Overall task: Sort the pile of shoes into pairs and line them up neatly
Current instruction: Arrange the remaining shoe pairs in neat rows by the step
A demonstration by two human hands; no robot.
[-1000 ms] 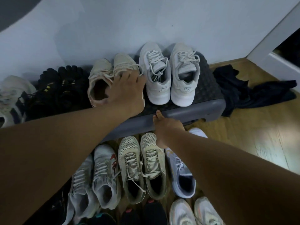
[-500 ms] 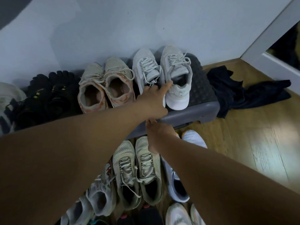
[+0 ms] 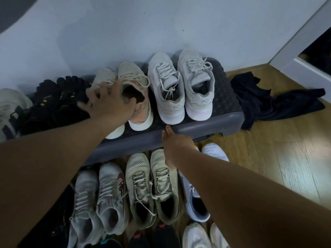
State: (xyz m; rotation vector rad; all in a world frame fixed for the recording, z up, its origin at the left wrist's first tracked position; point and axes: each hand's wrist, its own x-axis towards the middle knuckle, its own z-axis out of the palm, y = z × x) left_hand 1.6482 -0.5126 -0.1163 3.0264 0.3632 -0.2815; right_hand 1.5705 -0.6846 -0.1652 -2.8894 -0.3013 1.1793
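Upper centre of the frame, on the grey step (image 3: 206, 125): white pair (image 3: 167, 90) side by side, heels out, squared up
Just left of it: peach-beige pair (image 3: 138, 93), toes to the wall, heels uneven
Left hand (image 3: 109, 104): fingers splayed flat over the peach-beige pair, thumb at the collar of the shoe nearer the white pair, gripping nothing; reads as a nudge into line
Right hand (image 3: 176, 146): low at the step's front edge, thumb touching the rim, fingers hidden, so grip can't be called
Far left: black pair (image 3: 59, 99) bunched together
Lower frame, on the floor: grey pair (image 3: 100, 197) and mesh pair (image 3: 152, 185) in a row; blue-grey shoe (image 3: 197, 206) half under the arm, mate unclear
Progress: pairing looks mostly done; evening the heels and tidying the left end seem to remain
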